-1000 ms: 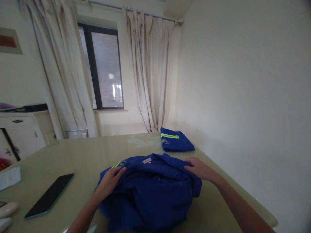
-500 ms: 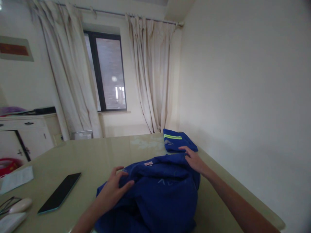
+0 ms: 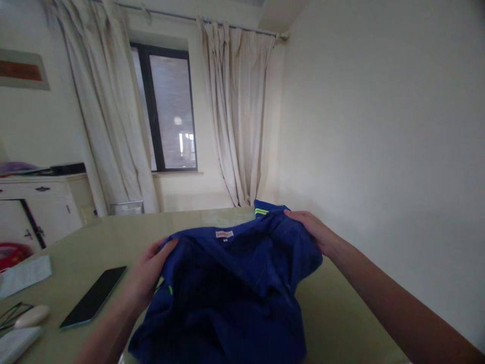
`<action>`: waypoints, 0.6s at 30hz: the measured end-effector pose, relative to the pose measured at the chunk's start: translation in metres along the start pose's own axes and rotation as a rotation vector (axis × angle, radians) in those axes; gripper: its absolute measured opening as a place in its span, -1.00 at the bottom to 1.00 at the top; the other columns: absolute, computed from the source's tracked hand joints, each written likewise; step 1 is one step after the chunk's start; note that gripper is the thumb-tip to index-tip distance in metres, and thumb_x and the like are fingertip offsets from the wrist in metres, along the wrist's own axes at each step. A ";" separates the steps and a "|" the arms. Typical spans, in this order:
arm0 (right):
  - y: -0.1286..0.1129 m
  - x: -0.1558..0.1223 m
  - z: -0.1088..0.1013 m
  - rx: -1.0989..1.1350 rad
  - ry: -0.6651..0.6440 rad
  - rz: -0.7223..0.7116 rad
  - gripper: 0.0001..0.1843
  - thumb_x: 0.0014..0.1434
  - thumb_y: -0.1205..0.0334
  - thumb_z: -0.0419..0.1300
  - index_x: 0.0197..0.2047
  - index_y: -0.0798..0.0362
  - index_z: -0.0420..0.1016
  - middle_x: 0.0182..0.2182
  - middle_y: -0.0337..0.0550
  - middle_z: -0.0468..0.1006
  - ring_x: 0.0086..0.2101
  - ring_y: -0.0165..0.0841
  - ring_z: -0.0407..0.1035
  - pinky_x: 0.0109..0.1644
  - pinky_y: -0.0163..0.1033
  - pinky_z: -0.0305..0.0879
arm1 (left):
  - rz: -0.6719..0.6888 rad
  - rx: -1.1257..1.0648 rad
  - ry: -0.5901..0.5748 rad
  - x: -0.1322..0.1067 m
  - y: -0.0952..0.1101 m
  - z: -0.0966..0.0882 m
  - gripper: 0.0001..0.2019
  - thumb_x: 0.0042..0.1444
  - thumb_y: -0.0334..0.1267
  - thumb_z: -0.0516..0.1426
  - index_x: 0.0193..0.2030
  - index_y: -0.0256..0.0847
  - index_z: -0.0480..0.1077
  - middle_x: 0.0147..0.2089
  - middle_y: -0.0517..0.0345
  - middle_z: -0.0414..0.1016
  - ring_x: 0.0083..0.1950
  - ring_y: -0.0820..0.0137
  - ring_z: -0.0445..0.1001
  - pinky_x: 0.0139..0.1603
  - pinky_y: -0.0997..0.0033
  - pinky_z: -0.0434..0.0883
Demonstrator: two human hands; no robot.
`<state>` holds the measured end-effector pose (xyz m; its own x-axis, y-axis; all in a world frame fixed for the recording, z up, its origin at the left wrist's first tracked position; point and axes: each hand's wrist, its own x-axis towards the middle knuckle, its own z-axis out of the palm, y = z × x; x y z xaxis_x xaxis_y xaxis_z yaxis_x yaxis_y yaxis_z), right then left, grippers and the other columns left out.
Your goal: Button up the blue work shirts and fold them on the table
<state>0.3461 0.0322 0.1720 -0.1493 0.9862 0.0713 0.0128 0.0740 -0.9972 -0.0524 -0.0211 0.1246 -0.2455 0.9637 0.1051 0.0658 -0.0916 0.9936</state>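
A dark blue jacket (image 3: 227, 303) is raised in front of me, its inside and a white collar label facing my way. My left hand (image 3: 153, 260) is closed on the jacket's left shoulder area, thumb over the cloth. On the other side, my right hand (image 3: 312, 227) grips the jacket near its upper right edge, with most fingers hidden behind the fabric. Right behind the jacket lies a folded blue garment (image 3: 267, 206) with yellow-green stripes, now largely covered from view.
The pale green table (image 3: 125, 237) bears a dark tablet (image 3: 94, 297), a sheet of paper (image 3: 26, 275), a computer mouse (image 3: 33, 317) and eyeglasses (image 3: 14, 313) on the left. A wall (image 3: 379, 151) runs along the right side. A white cabinet (image 3: 53, 207) stands beyond.
Both hands have closed on the jacket and lifted its collar edge. The left hand moved left and the right hand up a little, spreading the cloth and opening its inside to view.
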 end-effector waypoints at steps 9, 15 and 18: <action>-0.081 -0.013 0.117 0.236 -0.322 -0.436 -0.44 0.26 -0.29 0.18 -0.04 0.05 0.62 -0.11 -0.10 0.66 0.05 -0.11 0.47 0.16 -0.02 0.38 | 0.908 0.154 -0.036 -0.035 0.103 0.127 -0.48 0.17 -0.17 0.28 0.26 -0.10 0.31 0.19 0.02 0.41 0.25 0.18 0.41 0.29 0.12 0.39; -0.011 -0.003 0.083 -0.056 -0.052 -0.648 -0.37 0.29 -0.29 0.13 0.27 -0.11 0.41 0.34 -0.15 0.33 0.35 -0.10 0.11 0.40 0.04 0.10 | 0.928 0.161 0.129 -0.017 0.098 0.109 -0.54 0.24 -0.40 0.11 0.27 -0.13 0.28 0.12 0.10 0.50 0.16 0.26 0.48 0.27 0.16 0.40; 0.055 -0.009 0.079 -0.200 0.059 -0.517 -0.12 0.06 -0.38 0.29 0.35 -0.14 0.33 0.33 -0.07 0.32 0.35 0.03 0.10 0.40 0.17 0.11 | 0.879 0.203 0.150 0.022 0.086 0.095 -0.51 0.23 -0.35 0.12 0.30 -0.14 0.25 0.14 0.08 0.52 0.20 0.21 0.47 0.27 0.14 0.40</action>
<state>0.2701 0.0160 0.1146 -0.1307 0.8204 0.5566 0.1412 0.5711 -0.8087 0.0396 0.0164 0.2083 -0.1486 0.5240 0.8387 0.4535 -0.7176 0.5286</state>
